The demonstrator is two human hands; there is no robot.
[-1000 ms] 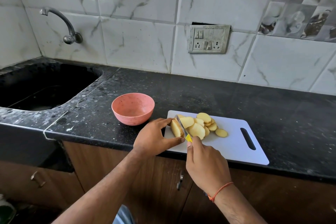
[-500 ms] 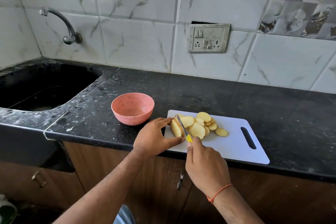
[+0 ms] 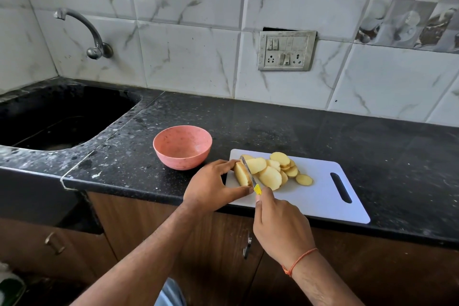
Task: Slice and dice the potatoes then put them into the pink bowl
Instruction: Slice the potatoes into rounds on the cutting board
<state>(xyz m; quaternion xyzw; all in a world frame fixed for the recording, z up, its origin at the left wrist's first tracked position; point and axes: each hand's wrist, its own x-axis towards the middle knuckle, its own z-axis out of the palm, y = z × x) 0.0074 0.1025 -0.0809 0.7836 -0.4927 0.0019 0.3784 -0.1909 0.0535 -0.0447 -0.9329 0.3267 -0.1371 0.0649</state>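
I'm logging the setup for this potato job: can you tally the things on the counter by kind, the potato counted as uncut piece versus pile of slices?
Pink bowl: 1
White cutting board: 1
Knife: 1
Uncut potato piece: 1
Pile of potato slices: 1 (slices overlap, so their number is unclear)
Total: 5

Single head-worn wide-angle view, looking forward and down from above the front edge of the counter (image 3: 285, 129), close enough that both forearms enter from the bottom edge. The cutting board (image 3: 320, 196) sits just right of centre, near the camera. The tiled wall (image 3: 188, 57) fills the upper half, the sink (image 3: 59, 117) lies at far left, and straight lines bow toward the edges.
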